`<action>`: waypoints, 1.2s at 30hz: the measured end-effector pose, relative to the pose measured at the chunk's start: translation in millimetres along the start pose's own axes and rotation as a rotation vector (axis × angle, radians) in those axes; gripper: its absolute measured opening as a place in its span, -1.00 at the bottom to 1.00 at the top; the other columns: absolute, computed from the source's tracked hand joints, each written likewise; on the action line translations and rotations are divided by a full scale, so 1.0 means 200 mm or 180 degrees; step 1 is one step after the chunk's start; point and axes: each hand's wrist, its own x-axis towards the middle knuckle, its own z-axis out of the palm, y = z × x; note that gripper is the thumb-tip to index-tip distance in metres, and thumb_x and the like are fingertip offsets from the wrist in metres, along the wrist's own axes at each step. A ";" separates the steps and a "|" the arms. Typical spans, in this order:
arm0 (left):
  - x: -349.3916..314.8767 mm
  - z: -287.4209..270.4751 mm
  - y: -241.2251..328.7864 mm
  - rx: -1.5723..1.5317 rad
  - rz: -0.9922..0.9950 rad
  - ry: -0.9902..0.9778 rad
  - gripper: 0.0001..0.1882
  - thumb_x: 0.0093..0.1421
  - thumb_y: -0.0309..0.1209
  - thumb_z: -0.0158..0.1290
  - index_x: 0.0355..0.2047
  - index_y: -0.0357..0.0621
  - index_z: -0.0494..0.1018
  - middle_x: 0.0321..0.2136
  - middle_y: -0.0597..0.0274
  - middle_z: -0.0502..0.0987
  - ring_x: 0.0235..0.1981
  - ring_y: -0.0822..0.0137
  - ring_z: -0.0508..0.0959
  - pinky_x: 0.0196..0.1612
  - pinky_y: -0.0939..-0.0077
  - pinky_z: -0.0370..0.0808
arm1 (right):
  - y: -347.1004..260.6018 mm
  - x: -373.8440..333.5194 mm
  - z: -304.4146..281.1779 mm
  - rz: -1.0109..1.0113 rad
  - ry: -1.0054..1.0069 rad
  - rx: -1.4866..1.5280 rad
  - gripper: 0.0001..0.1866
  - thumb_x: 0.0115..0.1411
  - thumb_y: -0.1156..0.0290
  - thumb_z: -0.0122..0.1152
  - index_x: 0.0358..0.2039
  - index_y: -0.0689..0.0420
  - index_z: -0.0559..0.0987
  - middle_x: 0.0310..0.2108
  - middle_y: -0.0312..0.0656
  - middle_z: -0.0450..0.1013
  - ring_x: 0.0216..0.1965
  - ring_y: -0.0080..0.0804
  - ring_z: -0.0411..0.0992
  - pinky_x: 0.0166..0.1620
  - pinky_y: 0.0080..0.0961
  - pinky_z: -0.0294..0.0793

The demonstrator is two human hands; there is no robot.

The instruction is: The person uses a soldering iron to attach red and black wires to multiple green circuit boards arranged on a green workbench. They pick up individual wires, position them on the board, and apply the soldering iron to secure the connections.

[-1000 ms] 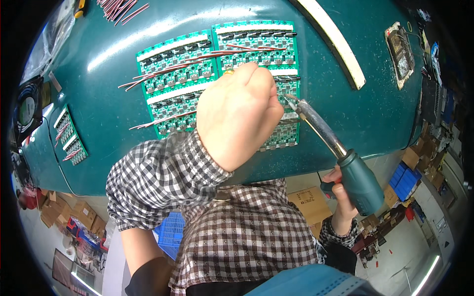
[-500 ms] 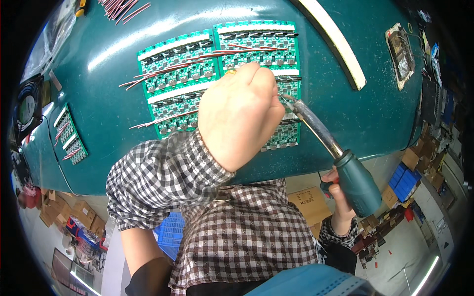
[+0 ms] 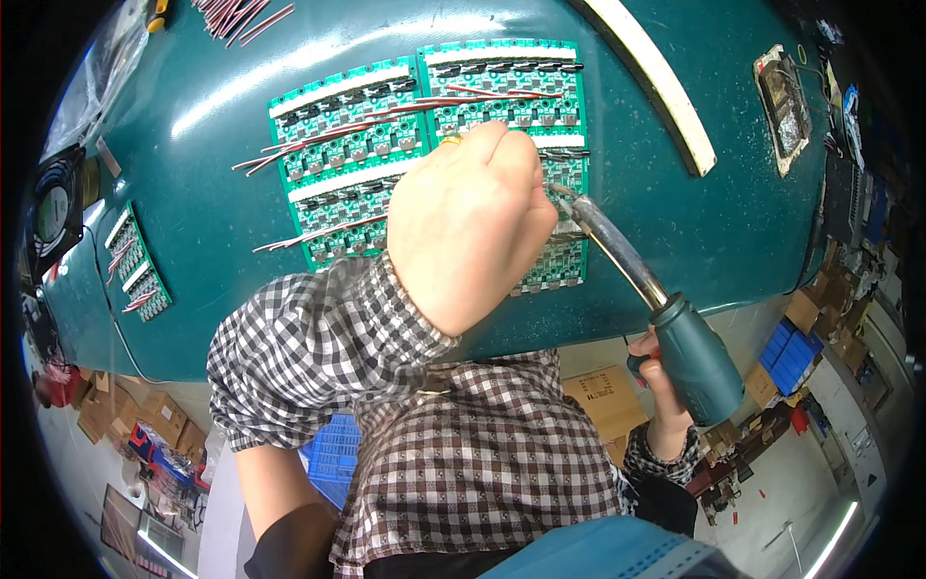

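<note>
Two green circuit board panels [image 3: 286,185] lie side by side on the bench, with rows of small parts, white strips and black wires. Red and white wires [image 3: 362,125] run across them. Above the right panel my left hand [image 3: 473,217] is closed, knuckles up, a ring on one finger. Its fingertips are hidden, so what it pinches cannot be made out. My right hand [image 3: 666,394] grips a soldering iron [image 3: 702,357] by its green handle. The iron's metal shaft points up and left, its tip at the right panel close beside my left fingers.
A green mat [image 3: 222,193] covers the bench. At the left lie a smaller board [image 3: 138,265] and a black fan [image 3: 56,207]. Loose red wires [image 3: 236,17] sit at the far edge. A curved white strip [image 3: 666,87] and a worn tray [image 3: 781,111] lie to the right.
The soldering iron has shifted very slightly, its tip staying by the right panel. My left hand and the boards look unmoved.
</note>
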 end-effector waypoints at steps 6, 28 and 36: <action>0.00 0.00 0.00 -0.0001 0.0031 0.0002 -0.83 -0.03 -0.58 0.23 -0.47 -0.15 0.43 -0.50 0.18 0.49 -0.51 0.18 0.51 -0.45 0.32 0.44 | 0.00 -0.01 0.00 0.0027 0.0034 0.0004 -0.57 -0.01 0.27 0.63 -0.20 0.22 0.66 -0.39 -0.25 0.59 -0.35 -0.39 0.54 -0.22 -0.47 0.50; -0.01 0.00 0.00 0.0079 0.0007 0.0020 -0.83 -0.02 -0.56 0.24 -0.46 -0.14 0.45 -0.48 0.20 0.48 -0.51 0.20 0.51 -0.44 0.33 0.45 | 0.05 -0.02 -0.03 -0.0055 -0.0052 0.0213 -0.43 0.02 0.27 0.62 -0.07 0.34 0.56 -0.33 -0.14 0.64 -0.29 -0.40 0.63 -0.16 -0.49 0.60; -0.01 -0.01 0.00 0.0064 0.0029 -0.0002 -0.83 -0.03 -0.57 0.24 -0.46 -0.14 0.45 -0.48 0.21 0.48 -0.50 0.19 0.50 -0.43 0.32 0.44 | 0.04 -0.04 -0.02 0.0200 -0.0028 0.0376 -0.44 -0.01 0.29 0.65 -0.11 0.33 0.56 -0.36 -0.17 0.61 -0.30 -0.43 0.63 -0.17 -0.52 0.60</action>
